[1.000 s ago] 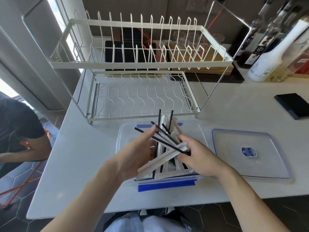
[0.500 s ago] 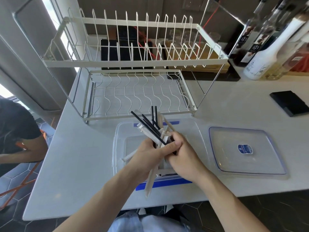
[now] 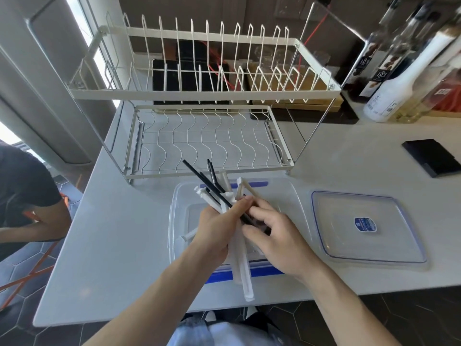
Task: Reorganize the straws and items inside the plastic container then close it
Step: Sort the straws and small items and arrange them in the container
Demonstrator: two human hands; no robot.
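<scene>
A clear plastic container (image 3: 177, 208) with blue clasps sits open on the white counter in front of me. Above it my left hand (image 3: 217, 228) is closed around a bundle of straws (image 3: 240, 265), some black and bare, some in white paper wrappers, fanned out at both ends. My right hand (image 3: 277, 236) touches the same bundle from the right, fingers curled on the straws. One wrapped straw (image 3: 190, 235) lies in the container to the left. The container's clear lid (image 3: 359, 245) with a blue sticker lies flat on the counter to the right.
A white wire dish rack (image 3: 207, 96) stands just behind the container. Bottles (image 3: 399, 78) crowd the back right corner, and a black flat object (image 3: 431, 157) lies on the right. Another person (image 3: 27, 201) sits low at the left, beyond the counter edge.
The scattered straws have been drawn together into one tighter, more upright bundle. Both hands have closed in on it, and wrapped ends now stick out past the container's near edge.
</scene>
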